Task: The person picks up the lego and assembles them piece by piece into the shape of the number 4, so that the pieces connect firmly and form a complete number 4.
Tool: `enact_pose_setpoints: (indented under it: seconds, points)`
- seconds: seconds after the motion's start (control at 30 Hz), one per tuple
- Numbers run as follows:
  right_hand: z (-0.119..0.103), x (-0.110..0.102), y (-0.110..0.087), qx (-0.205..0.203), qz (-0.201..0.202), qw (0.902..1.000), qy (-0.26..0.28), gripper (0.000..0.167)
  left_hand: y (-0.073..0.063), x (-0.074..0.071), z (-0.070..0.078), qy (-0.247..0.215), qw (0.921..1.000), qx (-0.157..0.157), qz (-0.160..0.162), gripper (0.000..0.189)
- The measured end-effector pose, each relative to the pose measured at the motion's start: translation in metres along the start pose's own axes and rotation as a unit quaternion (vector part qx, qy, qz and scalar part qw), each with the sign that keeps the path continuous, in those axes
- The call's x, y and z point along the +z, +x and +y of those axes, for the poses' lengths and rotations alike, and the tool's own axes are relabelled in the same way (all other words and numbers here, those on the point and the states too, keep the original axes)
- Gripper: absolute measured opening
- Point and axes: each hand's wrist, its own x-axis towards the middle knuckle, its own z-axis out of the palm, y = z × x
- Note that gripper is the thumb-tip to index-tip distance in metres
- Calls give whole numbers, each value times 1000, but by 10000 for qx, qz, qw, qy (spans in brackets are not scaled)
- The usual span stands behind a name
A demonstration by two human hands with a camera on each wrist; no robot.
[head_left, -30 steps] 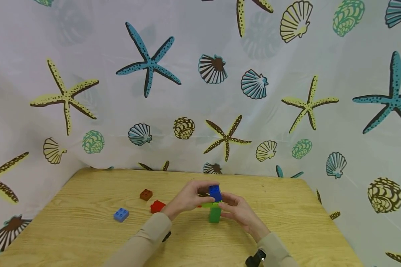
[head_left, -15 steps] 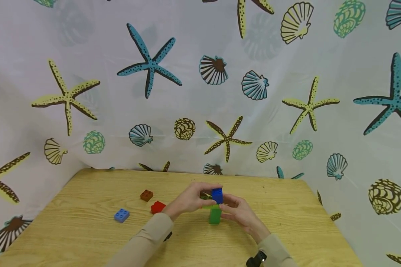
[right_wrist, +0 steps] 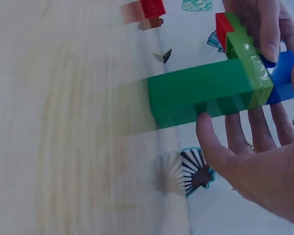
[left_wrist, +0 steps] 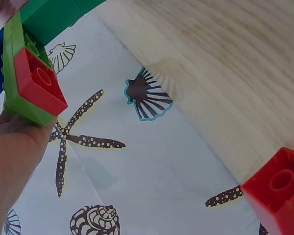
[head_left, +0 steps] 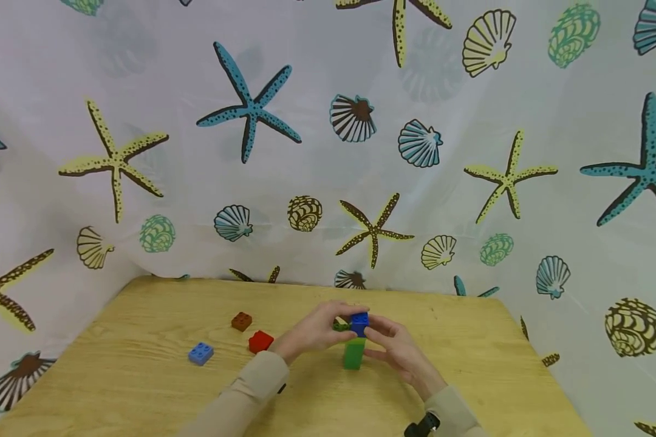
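A dark blue toy building brick (head_left: 359, 326) sits atop a stack, at the right end of a long lime green brick (right_wrist: 246, 46). Below that end, a tall green block (head_left: 353, 358) stands upright on the table. Under the lime brick's other end is a small red brick (left_wrist: 39, 81). My left hand (head_left: 319, 328) pinches the blue brick from the left between thumb and fingers. From the right, my right hand (head_left: 399, 349) holds the blue brick with its thumb; its spread fingers (right_wrist: 210, 134) lie along the stack's side.
On the wooden table (head_left: 158, 388), left of the stack, lie a light blue brick (head_left: 201, 353), a brown brick (head_left: 242, 321) and a red piece (head_left: 260, 341). A sheet printed with starfish and shells (head_left: 306, 152) hangs behind and at both sides.
The blue brick has shifted slightly right and down over the green block, with my left hand moving along with it. My right hand stays beside the stack. The loose bricks keep their places.
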Motion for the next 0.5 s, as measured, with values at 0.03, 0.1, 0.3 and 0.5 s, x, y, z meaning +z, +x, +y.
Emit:
enact_pose_setpoints:
  seconds: [0.03,0.1,0.3,0.5]
  points:
    - [-1,2,-1,-40,86,10000,12,60,0,1,0,44,10000,-19,-14,56]
    - [-4,5,-2,-135,282,9995,11,58,-1,2,0,79,10000,-46,-34,56]
    - [-8,16,-1,-371,671,9971,-16,54,-2,1,0,-226,9994,-258,-23,56]
    - [-9,20,1,-374,775,9963,38,51,-3,-4,-2,-503,9984,-227,-82,59]
